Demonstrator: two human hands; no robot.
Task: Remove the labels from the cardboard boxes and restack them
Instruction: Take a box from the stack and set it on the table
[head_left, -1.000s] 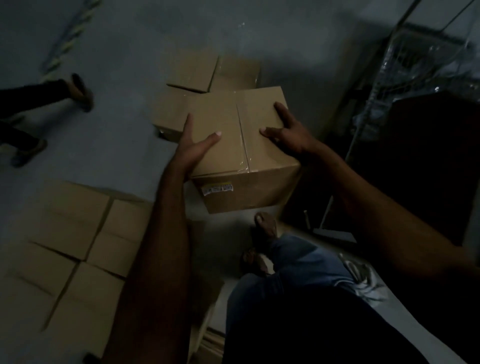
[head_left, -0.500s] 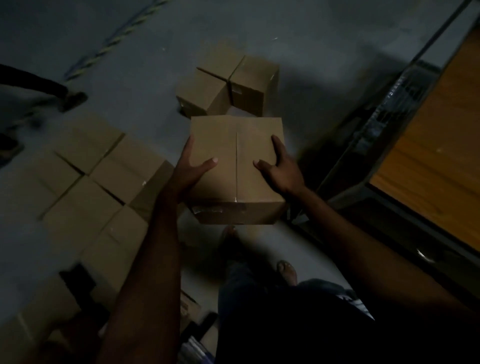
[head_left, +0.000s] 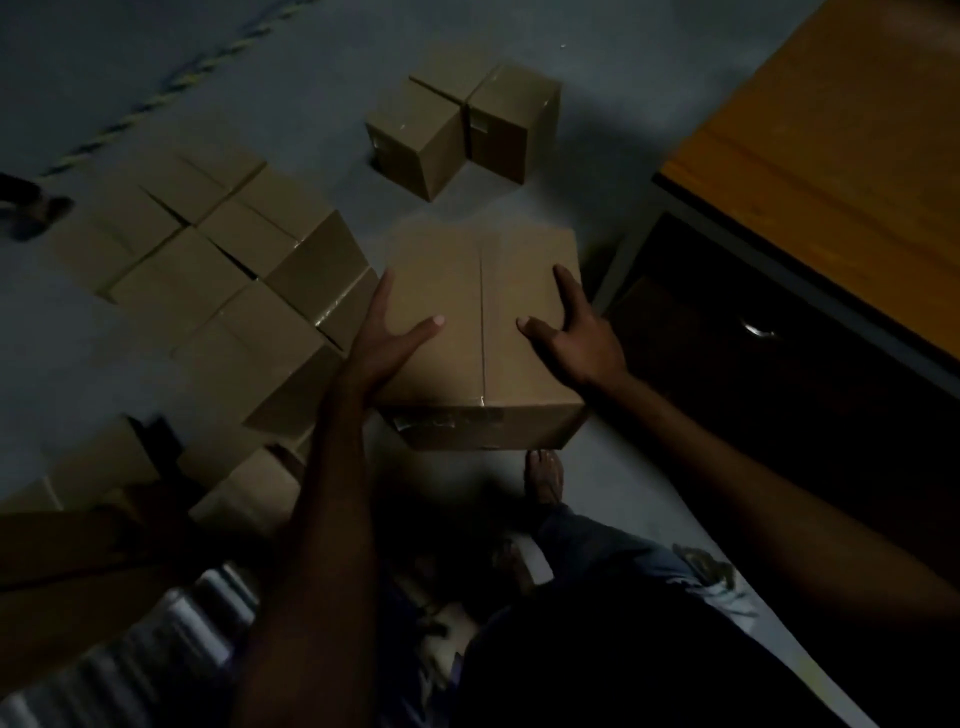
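Inspector: Box (head_left: 483, 291) in hand, flaps closed along a centre seam. We hold it above the floor (head_left: 311, 78), in front of our body, with one bare foot (head_left: 543, 478) showing just past its near edge.

Clerk: Fingers?

Inspector: Our left hand (head_left: 387, 338) lies against the left side, forefinger straight along the edge, thumb spread wide across the top. Our right hand (head_left: 576, 338) does likewise on the right side. We cannot tell how the remaining fingers lie; the box hides them.

Clerk: Any label?

Inspector: We note a pale patch (head_left: 423, 421) on the near face. It is too dim to tell label from tape.

Clerk: Surroundings?

Inspector: A block of closed boxes (head_left: 218, 270) stands packed together on the floor to our left. A pair of boxes (head_left: 457, 135) sits touching, farther ahead. A wooden top (head_left: 831, 171) over a dark cabinet (head_left: 753, 364) is on our right. A rope (head_left: 171, 98) lies far left.
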